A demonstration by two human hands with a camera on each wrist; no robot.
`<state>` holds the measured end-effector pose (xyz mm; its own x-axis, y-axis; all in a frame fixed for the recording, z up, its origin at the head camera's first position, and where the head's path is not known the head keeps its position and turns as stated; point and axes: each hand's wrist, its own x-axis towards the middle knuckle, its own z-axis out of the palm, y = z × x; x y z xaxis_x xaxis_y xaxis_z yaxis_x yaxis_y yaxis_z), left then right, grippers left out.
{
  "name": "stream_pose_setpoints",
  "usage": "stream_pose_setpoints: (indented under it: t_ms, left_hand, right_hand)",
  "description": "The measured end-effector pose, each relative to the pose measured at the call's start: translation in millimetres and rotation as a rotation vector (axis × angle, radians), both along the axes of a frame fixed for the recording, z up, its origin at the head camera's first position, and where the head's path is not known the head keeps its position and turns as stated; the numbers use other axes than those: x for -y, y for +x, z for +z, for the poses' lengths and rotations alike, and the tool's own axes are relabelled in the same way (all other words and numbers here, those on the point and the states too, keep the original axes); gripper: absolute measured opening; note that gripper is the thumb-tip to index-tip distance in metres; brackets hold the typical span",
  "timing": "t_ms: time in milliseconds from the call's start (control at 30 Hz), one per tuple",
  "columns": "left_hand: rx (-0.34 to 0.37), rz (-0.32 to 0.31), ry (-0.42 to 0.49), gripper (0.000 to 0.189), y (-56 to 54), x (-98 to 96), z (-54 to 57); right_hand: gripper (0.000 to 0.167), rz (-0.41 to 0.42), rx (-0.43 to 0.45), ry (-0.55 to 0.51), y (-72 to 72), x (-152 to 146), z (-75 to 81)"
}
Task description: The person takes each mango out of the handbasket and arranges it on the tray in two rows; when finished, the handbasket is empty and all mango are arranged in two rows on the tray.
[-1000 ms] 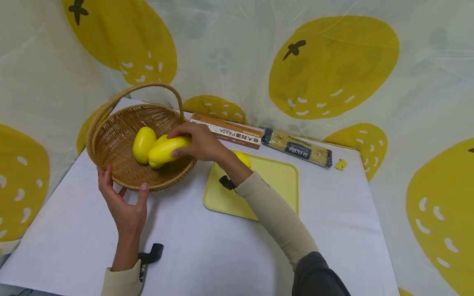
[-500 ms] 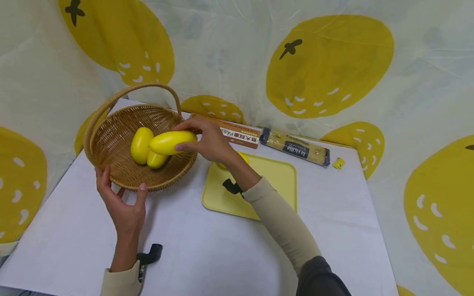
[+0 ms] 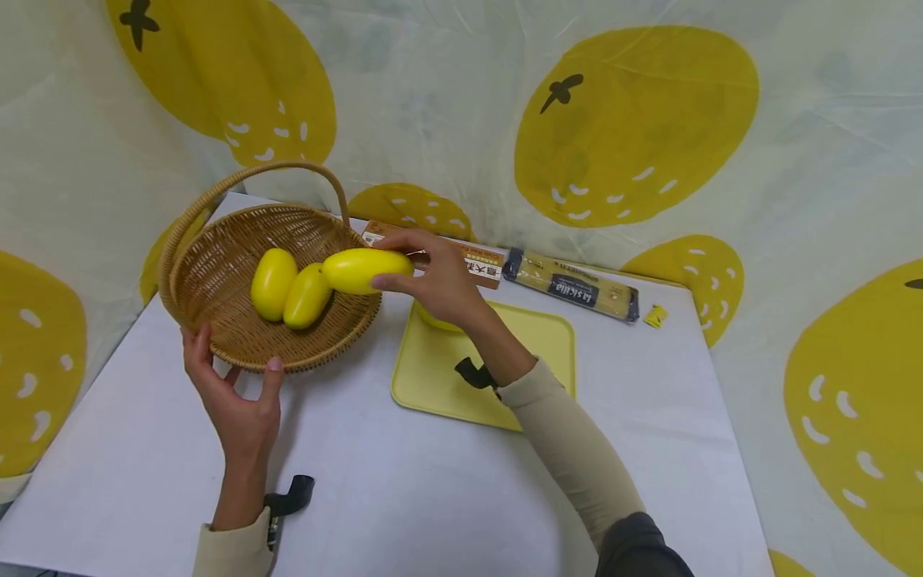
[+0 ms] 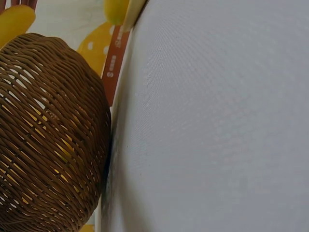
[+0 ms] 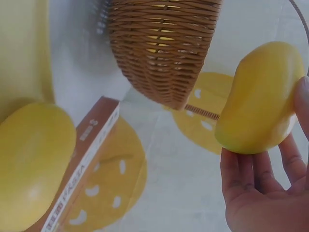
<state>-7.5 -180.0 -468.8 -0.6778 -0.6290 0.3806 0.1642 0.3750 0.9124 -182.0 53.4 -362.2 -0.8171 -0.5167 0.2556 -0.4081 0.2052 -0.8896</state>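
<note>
My right hand [image 3: 443,276] pinches a yellow mango [image 3: 364,270] between thumb and fingers, over the right rim of a wicker basket [image 3: 216,272]. In the right wrist view, fingertips lie along the underside of this mango [image 5: 263,99]. Two more mangoes lie side by side inside the basket, one upright oval [image 3: 274,283] and one slanted [image 3: 307,296]. My left hand [image 3: 241,409] holds the basket's near rim, thumb at the front and fingers at the left side. Another mango [image 5: 34,164] lies on the yellow tray [image 3: 433,393], mostly hidden by my right hand in the head view.
A brown-and-white pasta box [image 3: 483,268] and a spaghetti packet [image 3: 570,284] lie along the back of the white table [image 3: 375,481]. A small yellow wrapper [image 3: 655,316] is at the right. Behind hangs a fruit-print cloth [image 3: 433,96]. The basket's tall handle [image 3: 252,170] arches over it.
My right hand has moved right with its mango, from above the mangoes inside the basket to its right rim. The slanted mango is now uncovered. My left hand stays on the basket.
</note>
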Motion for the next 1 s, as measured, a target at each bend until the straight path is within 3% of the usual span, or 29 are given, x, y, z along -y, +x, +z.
stream_pose_setpoints:
  t_ms: [133, 267, 633, 1000]
  left_hand:
    - [-0.013, -0.008, 0.012, 0.086, 3.0, -8.4, 16.0]
    - [-0.019, -0.013, 0.017, 0.085, 4.1, -12.1, 23.2]
    - [-0.015, -0.017, 0.011, 0.085, 3.5, -12.3, 22.3]
    - [-0.018, -0.012, 0.012, 0.085, 3.2, -10.1, 20.7]
  right_hand:
    - [0.04, -0.028, 0.011, -0.02, 2.1, -11.5, -0.8]
    - [0.041, -0.07, 0.018, -0.014, 4.4, -22.7, -2.8]
    - [0.04, -0.147, 0.023, -0.04, 11.1, -57.0, -15.0]
    - [0.04, -0.247, 0.039, 0.036, 16.3, -92.8, -28.9]
